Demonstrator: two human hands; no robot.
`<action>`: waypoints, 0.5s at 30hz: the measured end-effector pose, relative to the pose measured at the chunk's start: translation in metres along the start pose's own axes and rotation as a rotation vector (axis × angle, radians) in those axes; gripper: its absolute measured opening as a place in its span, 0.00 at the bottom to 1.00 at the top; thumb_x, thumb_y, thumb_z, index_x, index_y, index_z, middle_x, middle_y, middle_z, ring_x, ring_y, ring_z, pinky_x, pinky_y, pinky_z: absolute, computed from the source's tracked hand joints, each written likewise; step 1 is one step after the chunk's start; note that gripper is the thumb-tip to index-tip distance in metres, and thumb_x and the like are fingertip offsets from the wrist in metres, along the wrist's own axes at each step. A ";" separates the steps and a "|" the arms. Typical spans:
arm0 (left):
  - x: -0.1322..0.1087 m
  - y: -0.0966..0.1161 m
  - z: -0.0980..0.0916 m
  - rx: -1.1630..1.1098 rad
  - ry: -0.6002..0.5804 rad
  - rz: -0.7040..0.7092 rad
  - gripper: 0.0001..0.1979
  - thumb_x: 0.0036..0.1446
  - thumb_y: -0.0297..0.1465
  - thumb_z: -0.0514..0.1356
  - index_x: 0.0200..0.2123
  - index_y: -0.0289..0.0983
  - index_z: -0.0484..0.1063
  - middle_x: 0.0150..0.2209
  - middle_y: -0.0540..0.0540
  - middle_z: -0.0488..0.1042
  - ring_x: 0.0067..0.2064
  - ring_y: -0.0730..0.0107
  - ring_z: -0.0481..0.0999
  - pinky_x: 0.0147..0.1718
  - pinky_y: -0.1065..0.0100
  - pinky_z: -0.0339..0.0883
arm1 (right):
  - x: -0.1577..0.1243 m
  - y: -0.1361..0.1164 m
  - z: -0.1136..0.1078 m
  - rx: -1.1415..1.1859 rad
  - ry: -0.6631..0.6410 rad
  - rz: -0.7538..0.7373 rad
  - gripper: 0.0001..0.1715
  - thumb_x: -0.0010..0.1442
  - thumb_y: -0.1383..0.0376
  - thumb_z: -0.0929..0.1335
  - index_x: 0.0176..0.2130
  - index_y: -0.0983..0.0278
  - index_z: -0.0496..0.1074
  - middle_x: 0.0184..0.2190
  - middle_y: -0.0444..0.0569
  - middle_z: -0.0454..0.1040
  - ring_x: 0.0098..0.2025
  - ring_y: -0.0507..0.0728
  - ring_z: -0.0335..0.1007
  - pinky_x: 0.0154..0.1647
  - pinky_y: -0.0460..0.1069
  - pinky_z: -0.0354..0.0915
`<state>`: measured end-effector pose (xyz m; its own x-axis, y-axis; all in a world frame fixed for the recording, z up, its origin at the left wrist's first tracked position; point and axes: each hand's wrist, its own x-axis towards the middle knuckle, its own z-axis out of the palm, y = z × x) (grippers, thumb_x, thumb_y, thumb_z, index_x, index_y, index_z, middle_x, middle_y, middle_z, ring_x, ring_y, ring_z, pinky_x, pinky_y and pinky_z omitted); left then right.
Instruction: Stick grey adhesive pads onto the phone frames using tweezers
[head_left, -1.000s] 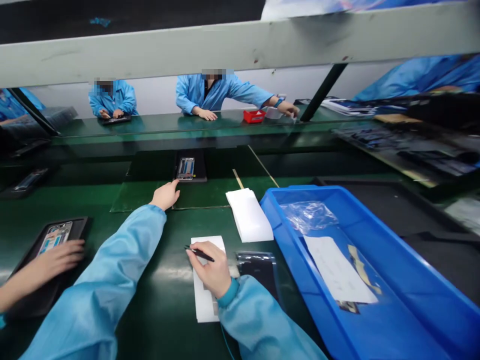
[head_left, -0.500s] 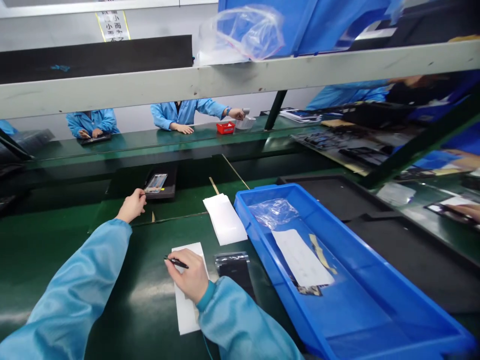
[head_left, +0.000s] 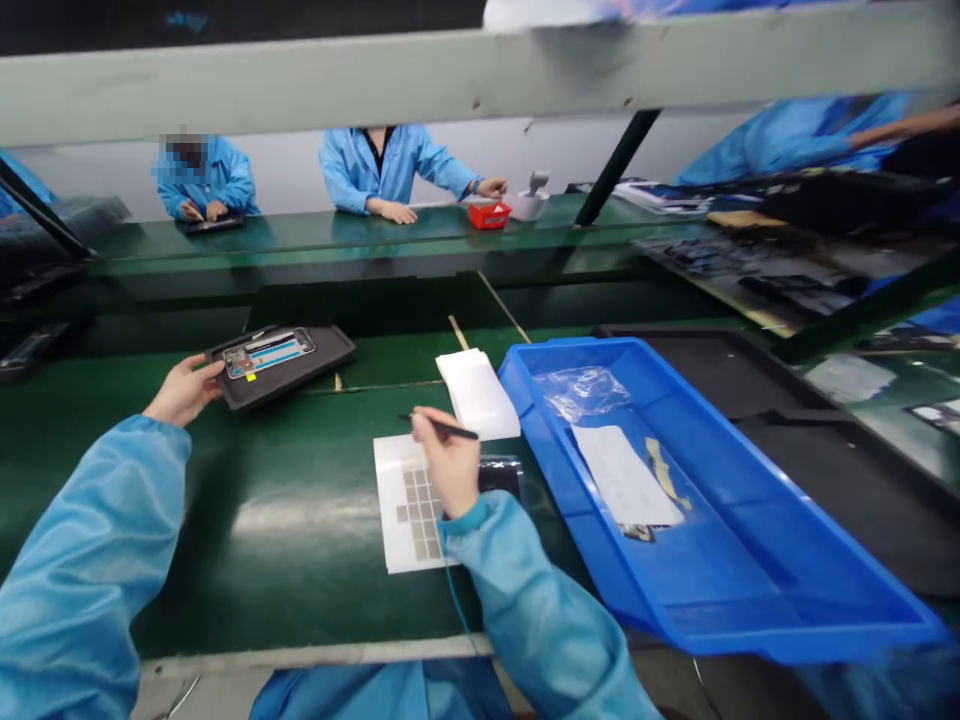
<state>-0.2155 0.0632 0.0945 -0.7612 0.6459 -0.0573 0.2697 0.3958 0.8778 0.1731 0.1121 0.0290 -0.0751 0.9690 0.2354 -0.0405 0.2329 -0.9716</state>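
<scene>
My left hand (head_left: 184, 390) is closed on the left end of a black tray (head_left: 319, 352), fingers at its edge. The tray is tilted, with its near left corner lowest. A phone frame (head_left: 279, 350) with blue strips and a yellow tab lies in it. Above the work surface, my right hand (head_left: 456, 468) pinches black tweezers (head_left: 450, 429), their tip pointing left. Below that hand lies a white sheet (head_left: 390, 480) with rows of small grey squares (head_left: 420, 510); the hand and sleeve hide its right part. A black item in a clear bag (head_left: 501, 475) is partly behind the right hand.
Right of my hands stands a long blue bin (head_left: 720, 560) holding a white sheet and clear plastic. A stack of white paper (head_left: 478, 392) lies beside it. Black trays (head_left: 847, 490) are farther right. Co-workers in blue sit across the line, near a red box (head_left: 489, 215).
My left hand has pulled the black tray left and nearer, and it is now tilted. My right hand has lifted off the white sheet, uncovering grey squares. The view has tipped downward.
</scene>
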 end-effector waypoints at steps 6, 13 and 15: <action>-0.009 0.000 -0.013 -0.086 -0.584 -0.130 0.25 0.62 0.29 0.61 0.62 0.33 0.65 0.42 0.47 0.81 0.41 0.68 0.80 0.43 0.64 0.77 | 0.009 -0.022 -0.031 0.131 0.046 0.074 0.16 0.53 0.55 0.77 0.36 0.63 0.77 0.30 0.47 0.79 0.30 0.57 0.79 0.38 0.56 0.78; -0.031 0.018 0.073 0.529 -1.052 0.283 0.19 0.60 0.27 0.59 0.54 0.42 0.76 0.52 0.50 0.79 0.52 0.64 0.78 0.53 0.69 0.68 | -0.012 -0.009 -0.049 -0.080 -0.216 0.159 0.18 0.52 0.54 0.77 0.39 0.62 0.77 0.32 0.48 0.81 0.32 0.59 0.80 0.39 0.57 0.78; -0.054 0.023 0.096 0.728 -0.912 0.493 0.21 0.62 0.25 0.56 0.57 0.39 0.73 0.55 0.44 0.77 0.54 0.60 0.76 0.55 0.64 0.66 | -0.023 -0.005 -0.054 -0.170 -0.300 0.130 0.16 0.54 0.54 0.76 0.39 0.61 0.78 0.35 0.49 0.81 0.36 0.60 0.80 0.41 0.56 0.77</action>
<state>-0.1116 0.1002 0.0719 0.1156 0.9258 -0.3599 0.8898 0.0645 0.4518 0.2286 0.0930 0.0273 -0.3589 0.9299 0.0810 0.1529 0.1441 -0.9777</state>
